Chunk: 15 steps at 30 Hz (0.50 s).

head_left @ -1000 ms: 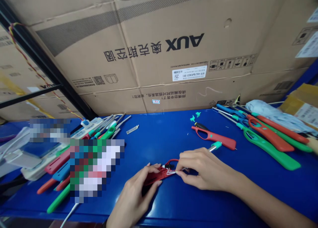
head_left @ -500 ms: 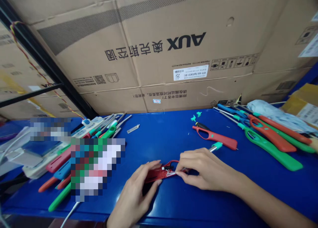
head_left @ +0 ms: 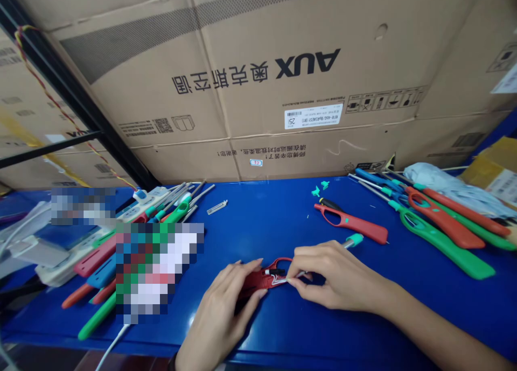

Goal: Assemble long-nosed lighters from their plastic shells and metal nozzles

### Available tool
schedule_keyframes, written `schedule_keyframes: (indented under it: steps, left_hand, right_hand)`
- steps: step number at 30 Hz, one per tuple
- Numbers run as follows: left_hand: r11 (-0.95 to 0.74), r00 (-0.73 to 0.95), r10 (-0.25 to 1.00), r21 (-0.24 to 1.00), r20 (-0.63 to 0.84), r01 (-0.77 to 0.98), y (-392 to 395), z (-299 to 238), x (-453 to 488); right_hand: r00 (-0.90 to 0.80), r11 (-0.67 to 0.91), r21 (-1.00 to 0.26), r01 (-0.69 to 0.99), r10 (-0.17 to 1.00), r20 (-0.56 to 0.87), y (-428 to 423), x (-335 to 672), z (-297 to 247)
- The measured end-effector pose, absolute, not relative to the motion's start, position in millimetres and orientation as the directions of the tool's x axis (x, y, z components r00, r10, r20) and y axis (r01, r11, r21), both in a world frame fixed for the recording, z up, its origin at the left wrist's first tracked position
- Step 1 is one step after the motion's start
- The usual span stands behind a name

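My left hand [head_left: 220,314] grips the open half-shell of a red long-reach lighter [head_left: 260,282], thumb on the near edge and fingers on the far one. Inside the shell lie a small black-and-white part [head_left: 276,272] and thin white wires [head_left: 278,280]. At the shell's right end, my right hand [head_left: 331,277] is closed in a pinch on a white wire, thumb against forefinger. A metal tube with a green fitting [head_left: 354,240] sticks out behind the right hand; the hand hides its other end.
Another red shell half [head_left: 361,227] lies behind, by a black-and-yellow piece [head_left: 329,204] and small green clips [head_left: 321,188]. Lighter parts are heaped at right, including a green shell [head_left: 448,247], and at left near a power strip [head_left: 60,271]. A cardboard box [head_left: 258,102] stands behind.
The view has shifted slightly. Both hands keep nearly the same place and grip on the red shell and the wire.
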<state>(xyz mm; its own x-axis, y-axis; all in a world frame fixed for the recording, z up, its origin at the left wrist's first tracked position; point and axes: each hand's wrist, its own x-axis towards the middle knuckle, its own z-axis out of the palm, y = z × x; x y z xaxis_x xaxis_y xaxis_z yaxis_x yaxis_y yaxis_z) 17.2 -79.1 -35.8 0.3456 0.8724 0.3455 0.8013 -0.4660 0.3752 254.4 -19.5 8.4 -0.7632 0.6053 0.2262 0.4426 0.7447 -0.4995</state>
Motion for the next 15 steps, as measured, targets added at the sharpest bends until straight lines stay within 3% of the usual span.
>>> schedule_keyframes:
  steps: [15]
  left_hand:
    - [-0.467,0.353,0.874,0.375,0.335,0.801,-80.3,-32.5,18.6]
  right_hand:
    - [-0.761,0.754,-0.483,0.445,0.603,0.239,-15.9,253.0,3.7]
